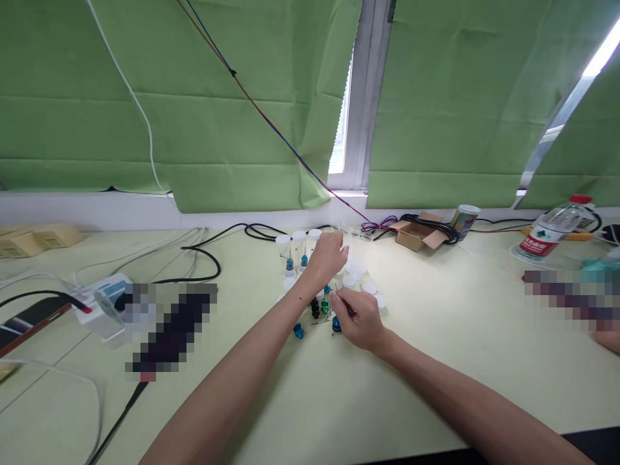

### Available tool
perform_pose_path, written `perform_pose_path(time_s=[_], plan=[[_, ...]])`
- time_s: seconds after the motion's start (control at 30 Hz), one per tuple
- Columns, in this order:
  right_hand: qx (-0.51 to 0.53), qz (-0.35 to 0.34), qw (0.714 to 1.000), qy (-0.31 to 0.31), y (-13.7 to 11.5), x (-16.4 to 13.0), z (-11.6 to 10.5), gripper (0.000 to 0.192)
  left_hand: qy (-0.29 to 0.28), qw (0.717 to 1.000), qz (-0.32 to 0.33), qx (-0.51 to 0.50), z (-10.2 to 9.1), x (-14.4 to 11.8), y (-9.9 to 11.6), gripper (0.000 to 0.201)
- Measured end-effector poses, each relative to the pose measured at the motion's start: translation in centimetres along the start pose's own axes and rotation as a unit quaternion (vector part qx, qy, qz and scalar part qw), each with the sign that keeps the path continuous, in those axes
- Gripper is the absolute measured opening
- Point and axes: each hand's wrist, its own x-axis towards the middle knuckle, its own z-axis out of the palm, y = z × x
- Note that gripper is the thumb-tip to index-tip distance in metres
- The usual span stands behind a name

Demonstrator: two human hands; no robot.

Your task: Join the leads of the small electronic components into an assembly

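My left hand (327, 256) reaches across to the far side of a cluster of small clear jars with white lids (299, 237). Its fingers curl away from me, and whatever they grip is hidden. Closer to me, my right hand (359, 315) is closed in a pinch, with something small and dark at its fingers that I cannot make out. Just left of it lie a blue metallic part (336, 324), a green metallic part (325, 306) and a black one (315, 309). Another blue part (298, 331) rests on the table below my left forearm.
An opened cardboard box (417, 235) with black cable, a patterned can (465, 221) and a red-capped water bottle (552, 229) stand at the back right. A white power strip (104, 303) and cables lie left. Another person's hand (609, 337) shows at the right edge.
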Motion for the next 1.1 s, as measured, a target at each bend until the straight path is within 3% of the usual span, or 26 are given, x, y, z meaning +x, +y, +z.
perform_pose_path(time_s=[0.23, 0.33, 0.47, 0.63, 0.77, 0.87, 1.0, 1.1], plan=[[-0.006, 0.016, 1.0, 0.016, 0.3, 0.1, -0.2, 0.033, 0.062, 0.998, 0.009, 0.002, -1.5, -0.6, 0.8, 0.026], [-0.007, 0.025, 0.999, 0.019, 0.3, 0.1, -0.3, 0.033, 0.146, 0.989, 0.013, 0.01, -2.5, -1.2, 1.4, 0.03], [0.0, 0.034, 0.999, 0.025, 0.4, -0.1, -0.3, 0.031, 0.288, 0.954, 0.08, -0.015, -3.6, -2.3, 1.9, 0.028], [0.014, 0.069, 0.997, 0.022, 0.4, -0.2, -0.4, 0.032, 0.389, 0.91, 0.14, -0.016, -4.8, -4.3, 1.8, 0.023], [0.011, 0.079, 0.997, 0.017, 0.2, -0.3, -0.4, 0.033, 0.422, 0.898, 0.124, -0.013, -5.5, -6.2, 1.3, 0.018], [0.003, 0.084, 0.996, 0.015, 0.2, -0.4, -0.4, 0.031, 0.439, 0.884, 0.159, 0.0, -5.7, -7.8, 0.3, 0.016], [0.019, 0.107, 0.994, 0.007, 0.4, -0.5, -0.3, 0.029, 0.433, 0.868, 0.24, 0.024, -5.5, -9.9, -1.9, 0.034], [0.042, 0.132, 0.99, -0.009, 0.4, -0.6, -0.2, 0.028, 0.409, 0.88, 0.238, 0.037, -5.1, -11.3, -3.5, 0.041]])
